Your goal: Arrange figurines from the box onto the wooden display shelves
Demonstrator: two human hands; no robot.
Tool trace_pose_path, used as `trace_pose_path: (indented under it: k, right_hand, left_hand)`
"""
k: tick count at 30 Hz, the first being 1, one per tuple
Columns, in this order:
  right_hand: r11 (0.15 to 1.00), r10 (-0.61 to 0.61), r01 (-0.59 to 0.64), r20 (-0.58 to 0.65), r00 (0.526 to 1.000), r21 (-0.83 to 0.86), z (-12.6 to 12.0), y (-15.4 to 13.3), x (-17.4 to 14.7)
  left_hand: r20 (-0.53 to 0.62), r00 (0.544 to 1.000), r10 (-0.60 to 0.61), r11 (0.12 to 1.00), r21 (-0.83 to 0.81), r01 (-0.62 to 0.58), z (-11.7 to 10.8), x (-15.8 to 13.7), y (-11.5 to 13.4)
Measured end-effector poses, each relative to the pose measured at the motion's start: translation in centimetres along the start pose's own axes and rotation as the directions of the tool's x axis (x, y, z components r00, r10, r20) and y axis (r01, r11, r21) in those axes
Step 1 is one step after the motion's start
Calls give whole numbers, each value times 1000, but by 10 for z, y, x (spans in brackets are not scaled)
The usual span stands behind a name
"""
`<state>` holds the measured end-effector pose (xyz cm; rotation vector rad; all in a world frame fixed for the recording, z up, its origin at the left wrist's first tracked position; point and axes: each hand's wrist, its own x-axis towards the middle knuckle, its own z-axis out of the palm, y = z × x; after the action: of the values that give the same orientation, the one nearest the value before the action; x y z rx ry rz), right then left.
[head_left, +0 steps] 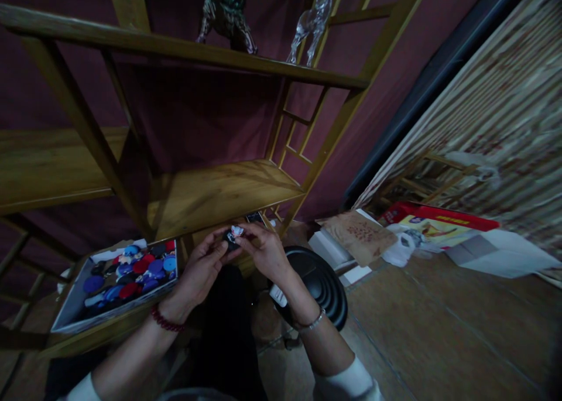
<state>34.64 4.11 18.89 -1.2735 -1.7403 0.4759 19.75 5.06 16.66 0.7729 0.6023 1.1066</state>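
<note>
Both my hands meet in front of the wooden shelf unit, fingers closed around one small figurine (236,232) with a white and red top and a dark lower part. My left hand (205,261) pinches the dark part from the left. From the right, my right hand (267,250) grips it with thumb and fingers near the white top. Exactly what the figurine depicts is too small to tell. To the left of my left hand lies a white open box (70,309) holding several small blue, red and black pieces.
Above my hands runs a wooden shelf (193,48) bearing a clear horse figurine (312,23) and a dark figurine (235,14). A round black stool (322,284) stands below my right forearm. On the tiled floor lie a brown paper bag (355,237), a plastic bag (399,246) and a red-yellow box (443,222).
</note>
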Motion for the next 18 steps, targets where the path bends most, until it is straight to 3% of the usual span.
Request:
trace_pose_path:
  k: [8, 18]
  right_hand:
    - [1000, -24, 24, 32, 999, -11, -2, 3, 3]
    - [996, -23, 19, 39, 999, 90, -5, 4, 14]
  left_hand:
    - [-29, 999, -28, 999, -20, 27, 2, 1, -1]
    - [-28, 1000, 10, 999, 30, -9, 9, 4, 10]
